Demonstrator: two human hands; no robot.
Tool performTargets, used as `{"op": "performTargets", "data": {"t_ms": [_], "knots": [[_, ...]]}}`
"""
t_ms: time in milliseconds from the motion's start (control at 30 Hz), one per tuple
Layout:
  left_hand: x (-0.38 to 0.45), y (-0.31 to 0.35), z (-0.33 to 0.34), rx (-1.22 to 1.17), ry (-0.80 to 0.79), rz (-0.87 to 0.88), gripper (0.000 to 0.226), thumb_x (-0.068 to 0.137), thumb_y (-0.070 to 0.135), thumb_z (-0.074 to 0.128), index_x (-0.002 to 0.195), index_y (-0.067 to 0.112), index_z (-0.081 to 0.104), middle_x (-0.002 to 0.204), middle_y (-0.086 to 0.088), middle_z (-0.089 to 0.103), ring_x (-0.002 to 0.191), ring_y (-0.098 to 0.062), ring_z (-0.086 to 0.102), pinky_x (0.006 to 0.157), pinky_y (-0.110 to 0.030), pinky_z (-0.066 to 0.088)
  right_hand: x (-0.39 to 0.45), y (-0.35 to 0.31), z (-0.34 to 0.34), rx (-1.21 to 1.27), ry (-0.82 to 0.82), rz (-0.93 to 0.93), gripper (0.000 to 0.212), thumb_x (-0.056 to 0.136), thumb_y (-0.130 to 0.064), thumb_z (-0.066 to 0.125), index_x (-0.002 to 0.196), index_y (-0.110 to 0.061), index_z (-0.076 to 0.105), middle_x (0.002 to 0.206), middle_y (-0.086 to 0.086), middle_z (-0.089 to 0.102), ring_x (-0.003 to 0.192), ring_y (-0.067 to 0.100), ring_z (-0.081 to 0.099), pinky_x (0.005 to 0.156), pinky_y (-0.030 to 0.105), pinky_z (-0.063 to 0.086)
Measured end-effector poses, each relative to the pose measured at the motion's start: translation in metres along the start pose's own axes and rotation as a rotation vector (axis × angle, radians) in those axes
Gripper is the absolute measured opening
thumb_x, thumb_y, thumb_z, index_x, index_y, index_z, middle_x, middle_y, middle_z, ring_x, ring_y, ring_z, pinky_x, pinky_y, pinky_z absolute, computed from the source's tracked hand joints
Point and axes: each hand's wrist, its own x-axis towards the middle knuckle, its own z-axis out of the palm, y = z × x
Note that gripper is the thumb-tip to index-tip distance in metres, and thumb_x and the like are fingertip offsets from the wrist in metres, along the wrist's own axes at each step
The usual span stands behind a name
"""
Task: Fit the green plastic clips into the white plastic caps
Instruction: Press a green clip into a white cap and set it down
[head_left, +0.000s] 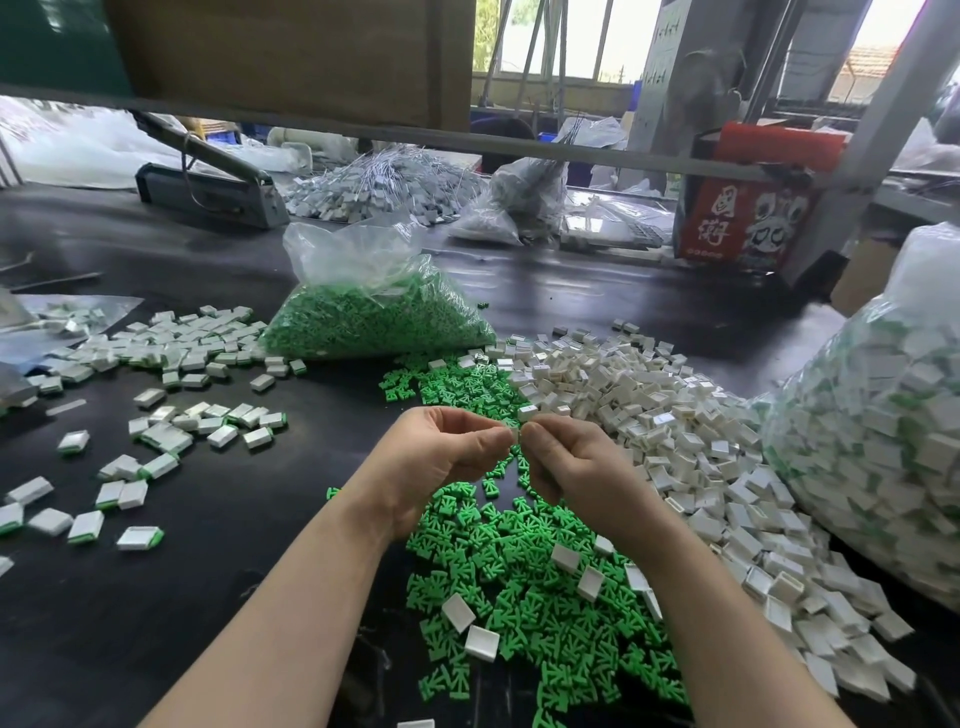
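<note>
Both hands meet above the near-centre of the black table, fingertips together. Left hand has its fingers curled, thumb and forefinger pinching a small white cap. Right hand is curled too, its fingertips pinched against the same piece (whether a green clip is in there cannot be told, too small).

Loose green clips lie in one heap directly under the hands, too many to count, with about five stray white caps on top. Loose white caps form one big heap to the right. Finished caps with green edges are scattered left, dozens. One bag of green clips sits far centre; one bag of finished pieces at right.
</note>
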Motion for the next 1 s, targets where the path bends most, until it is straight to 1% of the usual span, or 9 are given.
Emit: {"op": "performTargets", "data": {"t_ms": [133,233,333,500,667,733,867,933,1000], "knots": [[-0.002,-0.001,-0.002,0.216,-0.174,-0.023,0.026,0.083,0.037,0.071,0.075,0.014,0.063,0.066,-0.004,0.065,0.054,-0.011,0.053,0.05,-0.02,0.04,0.0,0.003,0.001,0.029,-0.062,0.03,0.033,0.103,-0.019,0.045,0.073,-0.011,0.054,0.05,-0.004,0.046,0.053,0.021,0.037,0.053,0.038,0.031],[-0.004,-0.003,-0.002,0.298,-0.296,-0.03,0.032,0.092,0.041,0.055,0.077,0.013,0.059,0.064,-0.003,0.057,0.053,-0.012,0.045,0.047,-0.019,0.033,-0.001,0.004,0.0,0.097,-0.114,0.053,0.033,0.103,-0.019,0.045,0.071,-0.013,0.051,0.051,-0.005,0.044,0.05,0.018,0.038,0.05,0.029,0.033],[-0.005,-0.003,0.003,0.282,-0.257,-0.016,0.03,0.088,0.038,0.052,0.09,0.009,0.057,0.068,0.0,0.048,0.057,-0.011,0.041,0.05,-0.017,0.033,-0.002,0.003,-0.004,0.152,-0.137,0.079,0.037,0.103,-0.02,0.045,0.067,-0.014,0.051,0.051,-0.006,0.044,0.047,0.011,0.037,0.048,0.019,0.034],[-0.004,-0.003,0.008,0.36,-0.22,0.074,0.042,0.088,0.034,0.046,0.086,-0.007,0.052,0.065,0.006,0.045,0.062,-0.011,0.041,0.063,-0.025,0.037,-0.001,0.002,-0.003,0.093,-0.106,0.085,0.038,0.103,-0.023,0.045,0.07,-0.01,0.059,0.049,0.0,0.048,0.044,0.011,0.039,0.047,0.019,0.033],[-0.006,-0.005,0.011,0.383,-0.222,0.085,0.023,0.1,0.023,0.044,0.085,0.008,0.052,0.064,0.007,0.042,0.061,-0.01,0.037,0.075,-0.04,0.035,0.0,0.005,-0.002,0.14,-0.126,0.131,0.032,0.104,-0.02,0.043,0.074,-0.009,0.051,0.053,-0.004,0.044,0.047,0.011,0.038,0.047,0.02,0.032],[-0.007,-0.004,0.012,0.401,-0.212,0.095,0.026,0.102,0.023,0.042,0.086,0.004,0.053,0.066,0.006,0.043,0.064,-0.012,0.038,0.074,-0.04,0.034,0.0,0.005,-0.003,0.166,-0.128,0.138,0.034,0.104,-0.02,0.044,0.072,-0.01,0.051,0.051,-0.005,0.044,0.045,0.01,0.037,0.045,0.018,0.032],[-0.008,0.0,0.012,0.496,-0.188,0.116,0.052,0.089,0.038,0.042,0.091,-0.012,0.053,0.063,0.009,0.046,0.066,-0.016,0.04,0.069,-0.039,0.035,0.0,0.005,-0.002,0.074,-0.112,0.173,0.039,0.103,-0.031,0.045,0.072,-0.012,0.059,0.05,-0.001,0.049,0.046,0.013,0.039,0.048,0.021,0.033],[-0.007,0.0,0.012,0.53,-0.179,0.116,0.051,0.088,0.04,0.041,0.089,-0.009,0.055,0.065,0.006,0.049,0.067,-0.017,0.042,0.067,-0.038,0.036,0.001,0.005,0.002,0.006,-0.088,0.169,0.04,0.103,-0.032,0.044,0.073,-0.012,0.062,0.054,0.003,0.052,0.051,0.018,0.041,0.052,0.029,0.034],[-0.007,-0.001,0.013,0.545,-0.168,0.112,0.043,0.087,0.04,0.041,0.084,0.0,0.056,0.067,0.002,0.05,0.065,-0.016,0.043,0.066,-0.038,0.036,0.002,0.004,0.005,-0.028,-0.051,0.147,0.041,0.104,-0.03,0.042,0.071,-0.013,0.059,0.052,-0.001,0.051,0.047,0.014,0.042,0.051,0.029,0.034]]}}
